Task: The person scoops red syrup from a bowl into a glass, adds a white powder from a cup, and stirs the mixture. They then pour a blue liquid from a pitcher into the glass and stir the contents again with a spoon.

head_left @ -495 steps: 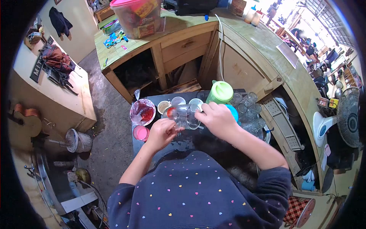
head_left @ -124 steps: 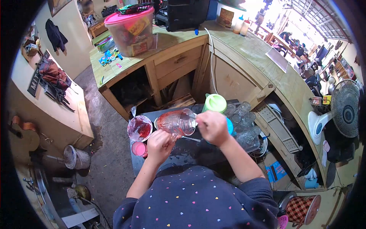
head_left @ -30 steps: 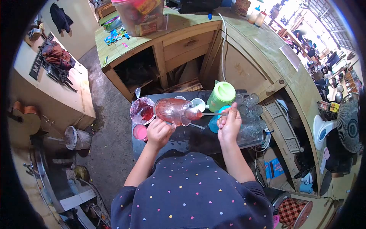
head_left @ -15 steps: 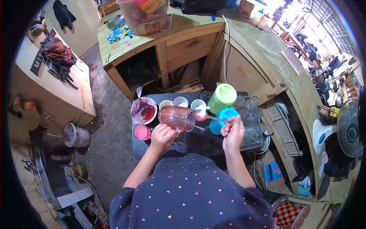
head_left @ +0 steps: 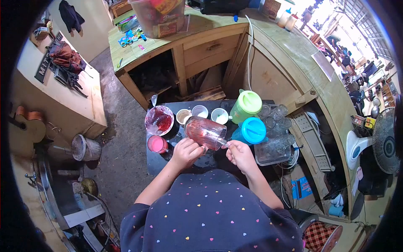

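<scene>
My left hand [head_left: 187, 153] is closed around a large clear glass mug [head_left: 205, 132], tipped on its side with its mouth toward the right. Red streaks coat the inside of the glass. At that mouth, my right hand [head_left: 240, 155] pinches the handle of a metal spoon [head_left: 223, 142]; its bowl is inside the mug and hard to make out. Left of the mug are a bowl of dark red jelly-like stuff [head_left: 163, 122] with a utensil in it and a glass of pink liquid [head_left: 157, 144]. Small cups [head_left: 184, 116] stand just behind.
On the dark table [head_left: 161, 166], a green-lidded pitcher [head_left: 247, 104] and a blue-lidded pitcher [head_left: 253, 131] stand right of the mug. Several clear glasses [head_left: 280, 145] crowd a tray at the right edge. A wooden counter [head_left: 210, 33] curves behind, and a fan [head_left: 385, 143] stands far right.
My right hand has moved left and down to the mug's mouth, and the spoon's bowl has gone from outside the glass to inside it. The mug has shifted slightly right.
</scene>
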Motion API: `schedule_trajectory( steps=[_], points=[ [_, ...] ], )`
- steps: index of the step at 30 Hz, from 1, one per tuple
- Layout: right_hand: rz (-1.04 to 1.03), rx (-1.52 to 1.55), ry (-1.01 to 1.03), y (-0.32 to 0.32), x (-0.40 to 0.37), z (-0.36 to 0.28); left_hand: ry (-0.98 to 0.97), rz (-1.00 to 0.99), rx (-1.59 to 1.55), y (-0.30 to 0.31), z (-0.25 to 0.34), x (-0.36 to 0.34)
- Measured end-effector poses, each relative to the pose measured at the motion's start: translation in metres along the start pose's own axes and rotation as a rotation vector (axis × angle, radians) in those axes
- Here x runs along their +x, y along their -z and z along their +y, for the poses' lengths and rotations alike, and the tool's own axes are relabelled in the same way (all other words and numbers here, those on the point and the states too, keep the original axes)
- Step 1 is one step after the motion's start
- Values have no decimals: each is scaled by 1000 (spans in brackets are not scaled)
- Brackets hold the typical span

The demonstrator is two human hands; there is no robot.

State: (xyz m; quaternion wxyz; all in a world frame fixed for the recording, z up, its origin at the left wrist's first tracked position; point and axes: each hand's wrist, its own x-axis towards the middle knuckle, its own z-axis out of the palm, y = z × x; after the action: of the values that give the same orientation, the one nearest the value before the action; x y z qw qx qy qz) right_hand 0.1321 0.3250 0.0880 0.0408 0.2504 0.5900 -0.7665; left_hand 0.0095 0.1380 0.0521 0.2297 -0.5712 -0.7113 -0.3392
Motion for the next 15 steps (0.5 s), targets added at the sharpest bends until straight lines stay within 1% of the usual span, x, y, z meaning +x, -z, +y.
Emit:
schedule_trajectory(
  steps=[2,5,8,11,15],
  points=[
    [-49,36,-62,3,0,-2,-14,11,5,0,0,1],
    [-97,308,-124,0,-2,-1,-37,12,27,-2,0,-2],
    [-112,460,-149,-2,-3,3,-45,20,26,-3,2,-3],
    [-125,662,-216,-4,-3,7,-50,15,38,-1,3,-2],
    [-201,877,-310,-5,0,16,-47,25,51,0,3,-5]
  ],
)
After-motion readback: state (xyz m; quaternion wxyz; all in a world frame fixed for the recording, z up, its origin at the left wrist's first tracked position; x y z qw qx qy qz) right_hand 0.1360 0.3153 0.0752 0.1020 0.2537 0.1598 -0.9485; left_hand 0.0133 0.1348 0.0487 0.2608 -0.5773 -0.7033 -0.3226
